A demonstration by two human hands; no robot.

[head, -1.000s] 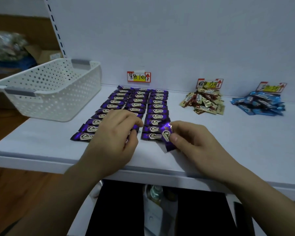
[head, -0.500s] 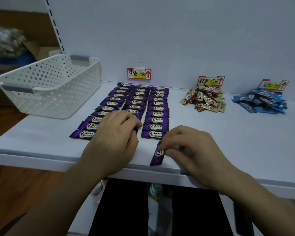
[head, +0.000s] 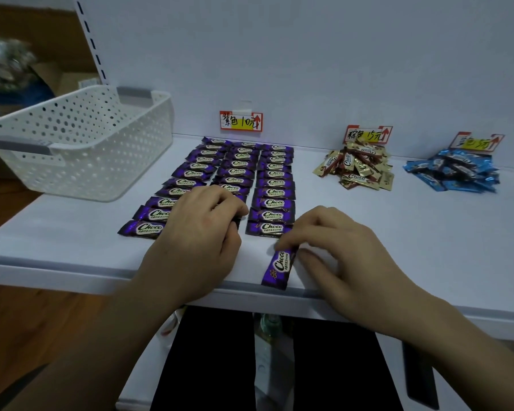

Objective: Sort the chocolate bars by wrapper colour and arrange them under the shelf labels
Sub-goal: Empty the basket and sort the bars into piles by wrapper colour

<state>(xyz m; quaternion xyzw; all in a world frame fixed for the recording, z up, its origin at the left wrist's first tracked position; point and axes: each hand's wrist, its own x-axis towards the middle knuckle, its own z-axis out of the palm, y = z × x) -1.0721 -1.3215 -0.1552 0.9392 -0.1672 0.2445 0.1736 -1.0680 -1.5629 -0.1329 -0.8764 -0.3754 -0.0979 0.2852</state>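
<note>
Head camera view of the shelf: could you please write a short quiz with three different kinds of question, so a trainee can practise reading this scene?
1. True or false: the blue-wrapped chocolate bars lie in a loose heap at the far right.
2. The right hand pinches a single purple-wrapped chocolate bar. Where does this bar lie?
A) in the white basket
B) near the front edge of the white shelf
C) on the gold-wrapped heap
3. Fill in: the sorted purple-wrapped bars below the yellow-and-red paper label form ___ columns.

Key: 1 true; 2 B; 3 three.
</note>
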